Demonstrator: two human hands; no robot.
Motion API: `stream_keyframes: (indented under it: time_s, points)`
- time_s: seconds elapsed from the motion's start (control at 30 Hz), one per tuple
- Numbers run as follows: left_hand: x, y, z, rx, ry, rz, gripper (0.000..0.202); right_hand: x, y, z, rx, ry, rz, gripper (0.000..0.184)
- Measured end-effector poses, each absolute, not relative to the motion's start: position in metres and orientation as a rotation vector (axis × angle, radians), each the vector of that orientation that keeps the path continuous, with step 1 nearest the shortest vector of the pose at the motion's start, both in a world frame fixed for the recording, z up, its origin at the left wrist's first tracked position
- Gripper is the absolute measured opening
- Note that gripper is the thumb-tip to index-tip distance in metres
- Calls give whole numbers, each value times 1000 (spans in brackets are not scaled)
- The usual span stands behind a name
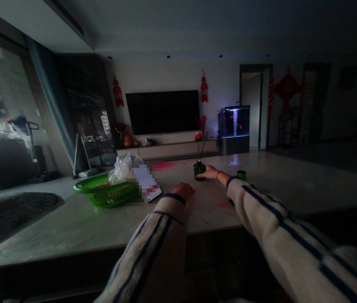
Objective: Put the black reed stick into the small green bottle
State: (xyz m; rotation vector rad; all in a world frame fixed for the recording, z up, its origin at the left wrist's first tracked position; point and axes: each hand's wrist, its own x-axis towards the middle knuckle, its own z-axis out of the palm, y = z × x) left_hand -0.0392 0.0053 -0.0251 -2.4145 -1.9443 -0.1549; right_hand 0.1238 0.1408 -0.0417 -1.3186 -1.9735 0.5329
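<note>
My right hand (210, 172) is closed around a small dark green glass bottle (199, 166) that stands on the table. A thin dark stick (202, 150) rises at a slant from the bottle's neck. Just right of that wrist is a small green cup-like piece (241, 174), partly hidden by my sleeve. My left hand (185, 191) is low over the table, back upward, apart from the bottle. Its fingers are mostly hidden from this angle, and nothing shows in it.
A green plastic basket (109, 198) holding a clear plastic bag (122, 168) stands at the left. Against it leans a phone (147, 181), its screen partly blurred. The pale stone table (86, 229) has pinkish reflections. Beyond are a television (162, 112) and a lit fish tank (235, 123).
</note>
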Motion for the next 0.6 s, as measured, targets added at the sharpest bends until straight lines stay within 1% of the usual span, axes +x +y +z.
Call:
stream_keyframes:
  time_s: [0.23,0.6]
  points:
    - [-41,6,-27,-2406,-2000,-216,30,122,146,-42,-1378,-1924,527,43]
    - [-41,7,-31,-2378,-2027,-257,30,107,152,-42,-1363,-1914,447,35]
